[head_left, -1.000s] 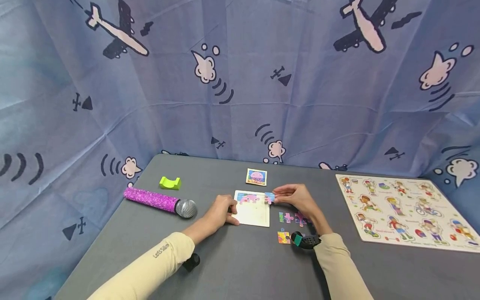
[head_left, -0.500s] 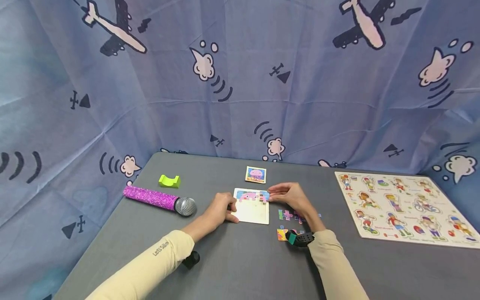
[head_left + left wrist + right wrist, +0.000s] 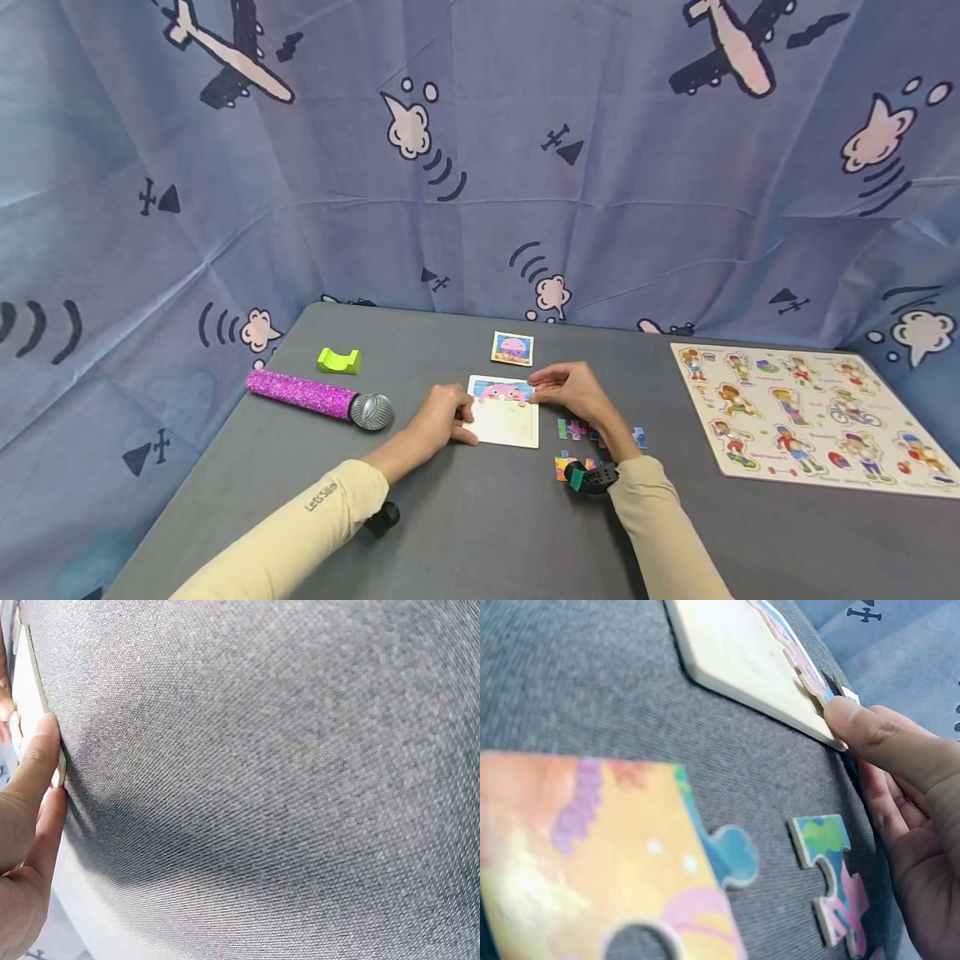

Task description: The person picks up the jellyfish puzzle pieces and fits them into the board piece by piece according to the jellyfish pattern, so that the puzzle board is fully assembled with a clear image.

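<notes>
A shallow wooden puzzle tray (image 3: 502, 428) lies mid-table, its far side filled by a row of blue and pink puzzle pieces (image 3: 497, 391). My left hand (image 3: 438, 418) grips the tray's left edge; in the left wrist view one finger lies on the rim and another at its side. At the far right corner, my right hand (image 3: 576, 390) has its thumb and fingers around the end puzzle piece (image 3: 819, 684), which appears seated in the row. The right fingers partly hide that piece. Several loose pieces, including a yellow piece (image 3: 615, 847), lie near my right wrist.
Behind the tray sits a small jellyfish picture (image 3: 513, 348). A glittery pink microphone (image 3: 307, 396) and a green holder (image 3: 339, 362) are on the left. To the right lies a large sports puzzle board (image 3: 813, 417). A patterned curtain (image 3: 480, 167) hangs behind the table.
My right hand has moved left with the puzzle piece, from the tray's right edge into line with the row. The left hand has stayed on the tray.
</notes>
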A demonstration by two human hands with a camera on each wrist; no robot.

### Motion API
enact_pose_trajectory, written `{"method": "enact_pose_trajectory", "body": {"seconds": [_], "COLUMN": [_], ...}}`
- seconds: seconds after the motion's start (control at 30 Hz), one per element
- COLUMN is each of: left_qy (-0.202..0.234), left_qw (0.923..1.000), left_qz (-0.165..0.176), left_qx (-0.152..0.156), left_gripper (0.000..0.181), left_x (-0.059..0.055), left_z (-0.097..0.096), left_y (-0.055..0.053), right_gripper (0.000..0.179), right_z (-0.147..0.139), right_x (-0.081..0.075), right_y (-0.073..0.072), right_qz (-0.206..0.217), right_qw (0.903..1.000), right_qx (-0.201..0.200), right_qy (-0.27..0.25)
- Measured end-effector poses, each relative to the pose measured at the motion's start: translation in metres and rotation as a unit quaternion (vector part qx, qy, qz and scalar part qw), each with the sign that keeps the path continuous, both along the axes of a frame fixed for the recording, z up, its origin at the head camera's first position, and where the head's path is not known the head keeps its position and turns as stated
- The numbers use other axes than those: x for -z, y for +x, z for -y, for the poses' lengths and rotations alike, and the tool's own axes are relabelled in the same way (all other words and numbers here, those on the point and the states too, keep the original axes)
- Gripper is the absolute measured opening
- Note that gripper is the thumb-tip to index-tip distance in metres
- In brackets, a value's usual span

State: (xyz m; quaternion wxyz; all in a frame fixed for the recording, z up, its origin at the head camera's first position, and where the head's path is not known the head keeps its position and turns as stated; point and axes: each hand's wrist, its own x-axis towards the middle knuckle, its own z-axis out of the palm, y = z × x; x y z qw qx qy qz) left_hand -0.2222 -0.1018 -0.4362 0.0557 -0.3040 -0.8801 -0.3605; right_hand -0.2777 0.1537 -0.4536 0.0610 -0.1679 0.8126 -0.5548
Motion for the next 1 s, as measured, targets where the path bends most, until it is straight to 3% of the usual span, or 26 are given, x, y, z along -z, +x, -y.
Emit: {"method": "enact_pose_trajectory", "body": {"seconds": [0.17, 0.5, 1.0], "left_qy": [0.000, -0.003, 0.000], "left_qw": [1.0000, 0.9999, 0.9997], "left_qz": [-0.004, -0.002, -0.025], "left_qx": [0.000, -0.011, 0.006], "left_gripper": [0.032, 0.032, 0.027], "left_x": [0.000, 0.001, 0.008], "left_z": [-0.001, -0.001, 0.004], "left_y": [0.000, 0.000, 0.001], "right_gripper": [0.027, 0.031, 0.031], "right_z": [0.001, 0.000, -0.014], "right_x": [-0.001, -0.007, -0.013], "right_y": [-0.002, 0.001, 0.008], "right_qz": [-0.005, 0.003, -0.003], "right_qw": [0.9997, 0.9995, 0.9994], "right_qx": [-0.004, -0.029, -0.035], "right_qy": [0.022, 0.011, 0.000]}}
